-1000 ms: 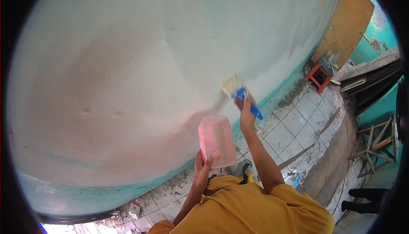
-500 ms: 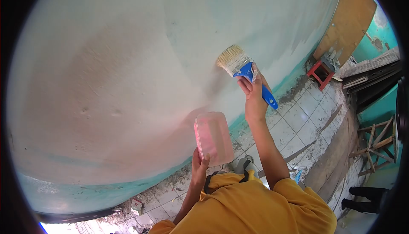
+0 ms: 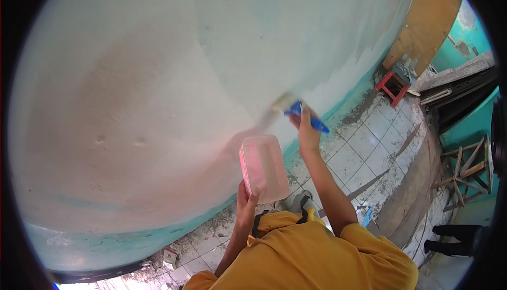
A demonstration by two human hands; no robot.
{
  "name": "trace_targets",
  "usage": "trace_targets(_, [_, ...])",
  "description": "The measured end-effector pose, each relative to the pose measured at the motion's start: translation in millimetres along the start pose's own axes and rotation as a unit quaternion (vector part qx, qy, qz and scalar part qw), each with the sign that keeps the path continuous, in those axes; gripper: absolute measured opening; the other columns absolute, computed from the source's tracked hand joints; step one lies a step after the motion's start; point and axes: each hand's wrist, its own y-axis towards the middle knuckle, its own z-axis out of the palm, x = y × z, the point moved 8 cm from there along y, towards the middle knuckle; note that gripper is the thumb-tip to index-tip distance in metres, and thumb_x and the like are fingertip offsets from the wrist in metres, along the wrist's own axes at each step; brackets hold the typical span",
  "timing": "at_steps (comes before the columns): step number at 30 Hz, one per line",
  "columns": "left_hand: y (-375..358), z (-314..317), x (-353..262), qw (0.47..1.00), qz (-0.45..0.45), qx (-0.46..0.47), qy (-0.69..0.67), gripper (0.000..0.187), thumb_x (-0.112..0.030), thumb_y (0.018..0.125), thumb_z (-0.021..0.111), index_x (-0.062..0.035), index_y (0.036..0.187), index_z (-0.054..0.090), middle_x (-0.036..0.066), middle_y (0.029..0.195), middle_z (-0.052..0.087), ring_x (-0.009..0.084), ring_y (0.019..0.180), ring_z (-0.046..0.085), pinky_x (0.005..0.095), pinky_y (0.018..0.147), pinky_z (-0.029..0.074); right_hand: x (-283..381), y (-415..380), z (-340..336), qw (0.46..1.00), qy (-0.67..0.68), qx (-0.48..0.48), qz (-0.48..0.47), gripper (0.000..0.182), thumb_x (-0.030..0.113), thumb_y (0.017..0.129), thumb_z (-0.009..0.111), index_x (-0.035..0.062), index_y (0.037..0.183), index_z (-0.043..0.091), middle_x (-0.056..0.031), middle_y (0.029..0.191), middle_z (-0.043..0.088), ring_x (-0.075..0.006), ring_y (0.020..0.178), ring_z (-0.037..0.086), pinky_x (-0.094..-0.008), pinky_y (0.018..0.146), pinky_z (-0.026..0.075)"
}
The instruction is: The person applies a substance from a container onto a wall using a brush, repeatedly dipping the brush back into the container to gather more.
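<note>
Head view | right hand [image 3: 305,131], centre frame: fingers wrapped round blue-handled paintbrush [image 3: 297,111], bristles on the wall [image 3: 158,78] | left hand [image 3: 245,201], lower centre: gripping pink plastic tub [image 3: 264,167] from below | red stool [image 3: 392,86], upper right

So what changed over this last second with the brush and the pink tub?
The right hand swept the paintbrush up the wall half a second ago, then brought it back down to about where it started, bristles against the wall. The grip on the blue handle never changed. The left hand kept holding the pink container in roughly the same spot.
</note>
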Motion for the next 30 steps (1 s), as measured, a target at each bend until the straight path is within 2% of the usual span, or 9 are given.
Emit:
trace_targets(3, [0.6,0.1,4.0,1.0,-0.01,0.006,0.008,0.083,-0.049,0.094,0.062,0.0055,0.147,0.03,0.017,0.138,0.049,0.0237,0.127,0.049,0.0389,0.107,0.04,73.2,-3.3,33.5,0.996,0.05,0.048,-0.051,0.048,0.032,0.103,0.051,-0.0064,0.132,0.054,-0.014,0.114,0.065,-0.0204,0.1,0.067,-0.0328,0.089,0.054])
trace_targets(5, [-0.9,-1.2,6.0,1.0,-0.017,0.005,0.004,0.083,-0.049,0.094,0.062,0.0055,0.148,0.029,0.017,0.139,0.049,0.0237,0.128,0.048,0.0388,0.107,0.039,78.6,-4.9,36.8,0.991,0.068,0.083,-0.08,0.05,0.033,0.103,0.051,-0.005,0.135,0.051,-0.0141,0.119,0.063,-0.0214,0.103,0.066,-0.0342,0.093,0.053])
trace_targets(8, [-3.2,-3.0,5.8,1.0,-0.019,0.001,0.001,0.082,-0.048,0.095,0.061,0.0054,0.148,0.029,0.016,0.14,0.048,0.0236,0.129,0.047,0.0386,0.108,0.037,28.2,4.2,11.4,0.985,0.125,0.071,-0.091,0.048,0.031,0.104,0.049,-0.0051,0.136,0.05,-0.0143,0.118,0.063,-0.0211,0.103,0.065,-0.0352,0.096,0.052])
trace_targets(12, [-5.3,-6.7,12.3,1.0,-0.02,0.0,-0.003,0.08,-0.046,0.095,0.061,0.005,0.148,0.029,0.016,0.14,0.047,0.0237,0.129,0.046,0.0386,0.109,0.035,-128.6,4.6,-58.0,0.998,0.057,-0.033,0.025,0.047,0.03,0.104,0.048,-0.0061,0.134,0.054,-0.0124,0.111,0.067,-0.0175,0.092,0.068,-0.0296,0.079,0.056])
trace_targets(15, [-5.9,-5.7,11.0,1.0,-0.029,0.0,-0.001,0.08,-0.047,0.095,0.061,0.0049,0.148,0.03,0.016,0.14,0.047,0.0238,0.129,0.046,0.0392,0.109,0.035,-151.2,2.4,-75.6,0.998,-0.013,-0.035,0.049,0.046,0.03,0.104,0.049,-0.0064,0.13,0.058,-0.0112,0.105,0.068,-0.0176,0.088,0.068,-0.0285,0.077,0.056])
trace_targets(21, [-5.8,-9.5,12.3,0.999,-0.024,0.006,0.019,0.081,-0.049,0.095,0.06,0.0046,0.148,0.03,0.016,0.141,0.046,0.0241,0.131,0.045,0.0397,0.11,0.034,32.3,-5.6,11.5,0.996,0.029,0.012,-0.088,0.046,0.031,0.103,0.053,-0.008,0.126,0.06,-0.0117,0.102,0.069,-0.0177,0.086,0.069,-0.0291,0.077,0.056])
trace_targets(23, [-5.6,-9.3,11.2,1.0,-0.022,0.003,0.019,0.081,-0.05,0.095,0.06,0.0045,0.148,0.03,0.016,0.141,0.046,0.0241,0.131,0.044,0.0395,0.11,0.033,74.2,-11.6,30.9,0.992,0.055,0.041,-0.104,0.048,0.033,0.103,0.052,-0.0077,0.128,0.056,-0.0147,0.109,0.066,-0.0208,0.092,0.068,-0.0323,0.085,0.056])
trace_targets(26, [-7.6,-7.5,7.5,1.0,-0.02,-0.001,0.017,0.082,-0.05,0.095,0.06,0.0041,0.148,0.03,0.016,0.142,0.046,0.0239,0.132,0.043,0.0392,0.111,0.032,41.3,-3.5,13.0,0.988,0.096,0.031,-0.114,0.049,0.033,0.103,0.051,-0.0072,0.13,0.056,-0.0146,0.109,0.066,-0.0211,0.092,0.068,-0.0331,0.088,0.055])
trace_targets(30, [-9.4,-6.4,9.2,1.0,-0.029,-0.005,0.008,0.082,-0.05,0.095,0.061,0.0036,0.149,0.03,0.015,0.142,0.046,0.0235,0.133,0.043,0.0388,0.112,0.031,-76.6,-8.7,-36.0,0.996,-0.021,-0.028,-0.086,0.047,0.029,0.103,0.048,-0.0076,0.132,0.056,-0.0151,0.107,0.067,-0.0209,0.089,0.068,-0.032,0.082,0.056])
